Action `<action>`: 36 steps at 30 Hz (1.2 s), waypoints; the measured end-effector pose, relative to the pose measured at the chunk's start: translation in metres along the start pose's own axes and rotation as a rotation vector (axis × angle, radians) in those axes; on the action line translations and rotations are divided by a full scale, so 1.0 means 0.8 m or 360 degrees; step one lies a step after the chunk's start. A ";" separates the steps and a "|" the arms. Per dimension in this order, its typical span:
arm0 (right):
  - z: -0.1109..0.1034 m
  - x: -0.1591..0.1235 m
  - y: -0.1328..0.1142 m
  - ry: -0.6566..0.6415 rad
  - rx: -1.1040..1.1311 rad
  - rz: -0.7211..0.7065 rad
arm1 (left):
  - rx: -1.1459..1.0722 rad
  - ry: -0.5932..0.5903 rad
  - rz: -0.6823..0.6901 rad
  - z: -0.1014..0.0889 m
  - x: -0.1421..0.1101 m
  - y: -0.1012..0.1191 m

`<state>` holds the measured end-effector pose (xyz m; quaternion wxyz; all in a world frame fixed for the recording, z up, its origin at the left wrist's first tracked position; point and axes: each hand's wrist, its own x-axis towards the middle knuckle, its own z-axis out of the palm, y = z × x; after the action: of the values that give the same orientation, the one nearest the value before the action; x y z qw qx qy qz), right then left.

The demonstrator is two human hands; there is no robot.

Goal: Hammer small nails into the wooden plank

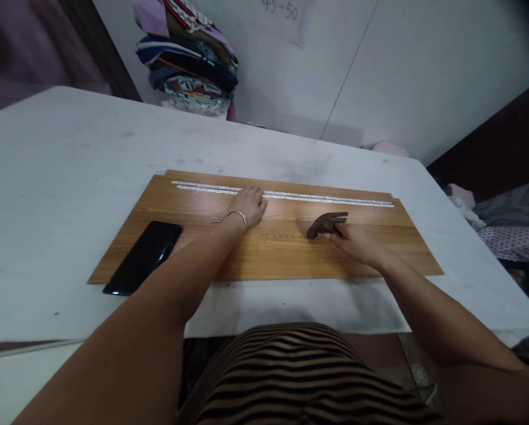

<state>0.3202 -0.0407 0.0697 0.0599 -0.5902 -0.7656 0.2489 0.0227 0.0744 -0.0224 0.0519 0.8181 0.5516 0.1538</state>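
A long wooden board (193, 227) lies across the table in front of me. Two thin white marked strips (330, 199) run along its far side. My left hand (250, 205) rests flat on the board, its fingers reaching over the strips. My right hand (355, 243) is closed around the handle of a claw hammer (326, 224). The hammer's head is low over the board, at the right end of a row of small dark marks (286, 236), too small to tell whether nails or holes. Beside my left wrist lie a few thin nail-like pieces (214, 220).
A black phone (144, 257) lies over the board's front left corner. The board's near edge is close to the front of the white table (91, 141). A stack of folded fabric (191, 59) stands behind against the wall. More cloth (512, 242) lies beyond the table's right side.
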 end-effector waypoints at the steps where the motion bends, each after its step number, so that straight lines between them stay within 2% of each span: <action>1: 0.002 0.000 0.001 0.0006 0.0010 -0.0009 | -0.0007 -0.0001 0.0000 0.000 0.000 0.000; 21: 0.010 0.002 0.010 0.0034 0.0077 -0.0123 | -0.0008 -0.0008 0.0010 0.003 0.000 -0.004; 28: 0.003 0.000 0.005 0.0014 0.0056 -0.0063 | -0.0010 0.0002 0.0010 0.003 0.000 -0.002; 36: 0.011 0.002 0.012 0.0019 0.0067 -0.0099 | -0.0016 -0.0012 0.0005 0.002 0.000 -0.002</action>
<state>0.3248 -0.0401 0.0568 0.0846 -0.5661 -0.7779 0.2595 0.0215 0.0754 -0.0244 0.0580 0.8194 0.5493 0.1537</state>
